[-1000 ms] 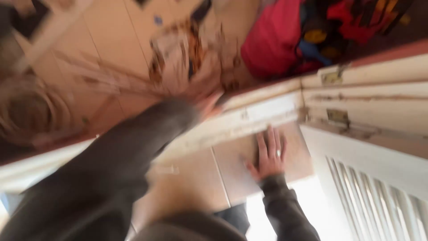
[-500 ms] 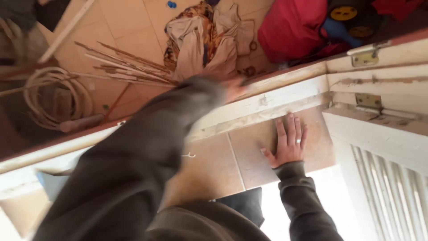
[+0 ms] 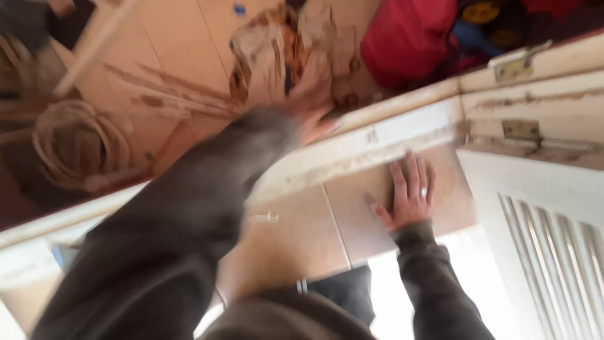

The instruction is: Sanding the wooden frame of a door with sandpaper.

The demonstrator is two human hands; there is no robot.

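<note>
Right hand [image 3: 409,195] open, flat on beige floor tile [image 3: 352,217], bracing. Left hand [image 3: 313,123] blurred against white painted wooden door frame [image 3: 402,135]; grip indeterminate. Advice: keep brace planted, reach steady.

Coiled hose [image 3: 78,148] at left; crumpled cloth [image 3: 283,56] beside red bag [image 3: 409,38]; brass hinges [image 3: 519,129]; louvred door [image 3: 553,252] at right.

No packages, signs or screens visible; only a small blue sticker-like patch [image 3: 238,9] on the tiled floor near the top edge, too blurred to confirm.
</note>
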